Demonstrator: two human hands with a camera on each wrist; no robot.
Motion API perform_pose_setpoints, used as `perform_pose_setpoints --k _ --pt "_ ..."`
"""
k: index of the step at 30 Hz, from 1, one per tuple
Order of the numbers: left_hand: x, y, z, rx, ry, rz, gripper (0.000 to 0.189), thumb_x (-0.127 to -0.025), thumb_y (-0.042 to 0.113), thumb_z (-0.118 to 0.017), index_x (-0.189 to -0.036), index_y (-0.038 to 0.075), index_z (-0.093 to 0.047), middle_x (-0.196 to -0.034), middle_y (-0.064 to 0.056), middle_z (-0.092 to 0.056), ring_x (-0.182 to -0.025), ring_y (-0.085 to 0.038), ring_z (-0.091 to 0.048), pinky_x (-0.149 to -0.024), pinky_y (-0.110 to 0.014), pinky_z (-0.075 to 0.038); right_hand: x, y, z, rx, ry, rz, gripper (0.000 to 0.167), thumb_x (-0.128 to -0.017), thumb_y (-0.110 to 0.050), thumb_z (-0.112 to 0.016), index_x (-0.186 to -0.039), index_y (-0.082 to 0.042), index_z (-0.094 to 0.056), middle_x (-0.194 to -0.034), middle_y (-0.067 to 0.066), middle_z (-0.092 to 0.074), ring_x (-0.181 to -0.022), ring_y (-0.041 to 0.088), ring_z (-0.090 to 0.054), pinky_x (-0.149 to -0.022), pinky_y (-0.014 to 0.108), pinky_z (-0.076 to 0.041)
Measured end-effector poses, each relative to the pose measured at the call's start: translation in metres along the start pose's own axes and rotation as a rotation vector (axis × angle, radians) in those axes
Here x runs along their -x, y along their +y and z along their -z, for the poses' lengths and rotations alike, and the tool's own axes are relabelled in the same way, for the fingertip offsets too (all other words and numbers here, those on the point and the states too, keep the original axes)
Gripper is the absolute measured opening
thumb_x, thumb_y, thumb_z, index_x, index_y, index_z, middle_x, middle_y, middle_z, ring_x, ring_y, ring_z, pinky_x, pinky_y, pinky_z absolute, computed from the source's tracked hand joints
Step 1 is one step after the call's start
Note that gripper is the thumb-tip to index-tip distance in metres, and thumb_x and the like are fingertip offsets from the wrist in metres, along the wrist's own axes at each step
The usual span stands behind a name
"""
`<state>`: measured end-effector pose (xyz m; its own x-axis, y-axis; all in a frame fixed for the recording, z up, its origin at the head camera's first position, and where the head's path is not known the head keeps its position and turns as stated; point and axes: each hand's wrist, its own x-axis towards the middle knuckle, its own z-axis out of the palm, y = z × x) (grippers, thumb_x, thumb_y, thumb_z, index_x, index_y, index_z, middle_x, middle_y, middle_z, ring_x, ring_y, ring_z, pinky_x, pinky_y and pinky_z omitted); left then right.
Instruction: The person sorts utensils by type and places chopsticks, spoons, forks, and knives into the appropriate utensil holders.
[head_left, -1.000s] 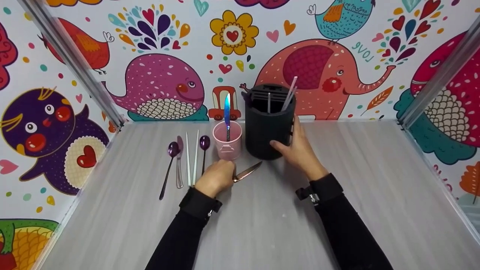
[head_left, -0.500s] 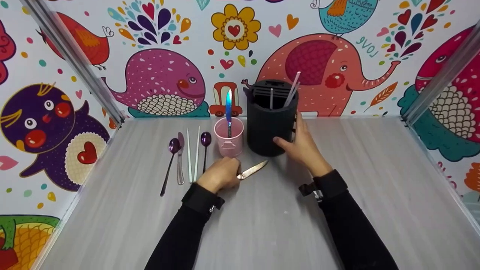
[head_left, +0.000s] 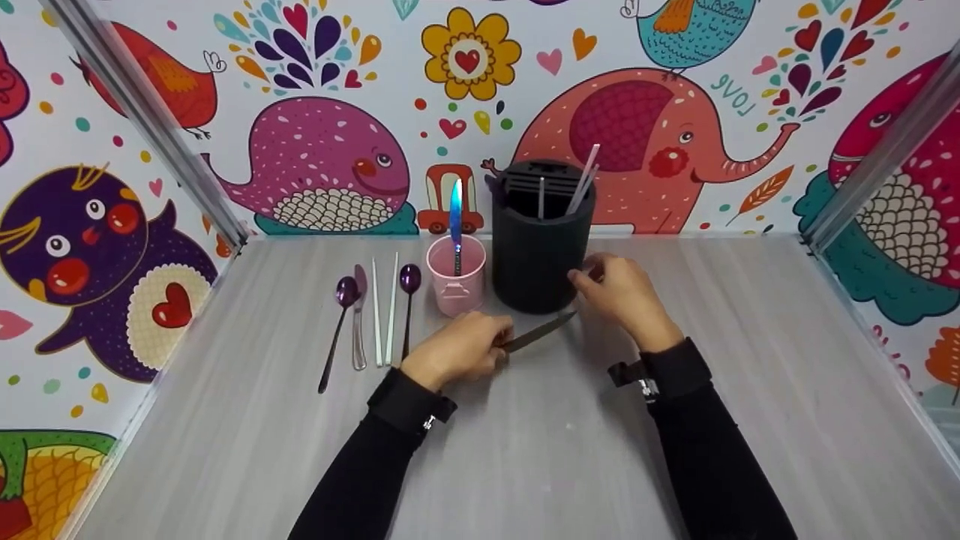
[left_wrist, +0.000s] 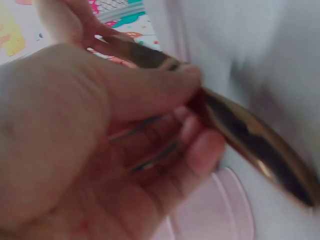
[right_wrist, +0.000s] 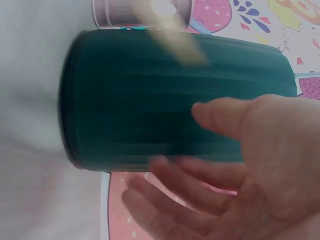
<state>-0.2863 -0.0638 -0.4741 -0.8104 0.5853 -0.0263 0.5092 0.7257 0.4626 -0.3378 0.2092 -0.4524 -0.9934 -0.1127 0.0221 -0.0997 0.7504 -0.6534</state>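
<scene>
My left hand point(head_left: 469, 345) pinches a copper-coloured knife point(head_left: 540, 332) between thumb and fingers, its blade pointing right, in front of the dark utensil holder point(head_left: 536, 262). The knife's shiny handle point(left_wrist: 265, 145) sticks out past the fingertips in the left wrist view. My right hand point(head_left: 626, 296) is by the holder's right side, fingers loosely bent and thumb apart from them in the right wrist view, holding nothing. Close to the knife tip, it shows no clear contact with it. Several thin pale sticks point(head_left: 583, 180) stand in the holder.
Left of the holder stands a pink cup point(head_left: 459, 292) with an iridescent knife point(head_left: 457, 214) upright in it. Further left lie a purple spoon point(head_left: 409, 279), white chopsticks point(head_left: 392, 307), a silver knife point(head_left: 358, 330) and another purple spoon point(head_left: 346, 291). A patterned wall point(head_left: 330, 165) rises behind.
My right hand has let go of the holder's side and drawn its fingers to the near right. My left hand has moved right with the knife, bringing its tip toward the right hand.
</scene>
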Motion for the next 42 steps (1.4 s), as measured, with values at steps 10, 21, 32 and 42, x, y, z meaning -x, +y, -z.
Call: perform_pose_setpoints --k 10,21,32,42 --pt "0.000 0.009 0.015 0.401 0.147 -0.109 0.010 -0.106 0.015 -0.075 -0.115 0.013 -0.073 -0.105 -0.001 -0.081 -0.097 -0.010 -0.074 -0.091 -0.034 -0.063 0.007 -0.007 -0.009 0.033 -0.156 0.070 0.032 -0.108 -0.034 -0.068 -0.111 -0.006 -0.083 -0.090 0.008 -0.075 -0.081 0.023 -0.065 -0.070 0.033 -0.052" --pt "0.021 0.013 0.072 0.432 0.638 -0.092 0.020 -0.101 0.015 -0.082 -0.119 0.008 -0.082 -0.108 -0.005 -0.085 -0.096 -0.015 -0.080 -0.089 -0.038 -0.067 0.011 -0.032 -0.036 0.002 -0.311 0.299 0.024 -0.109 -0.029 -0.070 -0.121 -0.014 -0.083 -0.104 0.004 -0.081 -0.088 0.017 -0.069 -0.084 0.038 -0.062" --pt "0.015 -0.013 0.072 0.309 0.976 0.123 0.018 -0.103 0.010 -0.079 -0.117 0.000 -0.082 -0.107 -0.014 -0.084 -0.091 -0.024 -0.082 -0.085 -0.040 -0.067 0.013 -0.039 -0.053 -0.030 -0.195 0.358 0.019 -0.108 -0.025 -0.071 -0.117 -0.013 -0.083 -0.101 0.004 -0.080 -0.085 0.016 -0.068 -0.082 0.036 -0.063" --pt "0.007 -0.024 0.059 0.223 0.845 0.244 0.015 -0.099 0.011 -0.081 -0.110 0.002 -0.084 -0.101 -0.014 -0.082 -0.087 -0.027 -0.079 -0.080 -0.045 -0.065 0.019 -0.054 -0.078 -0.052 -0.072 0.473 0.048 -0.107 -0.016 -0.071 -0.154 -0.007 -0.062 -0.156 0.015 -0.060 -0.132 0.031 -0.069 -0.114 0.051 -0.057"
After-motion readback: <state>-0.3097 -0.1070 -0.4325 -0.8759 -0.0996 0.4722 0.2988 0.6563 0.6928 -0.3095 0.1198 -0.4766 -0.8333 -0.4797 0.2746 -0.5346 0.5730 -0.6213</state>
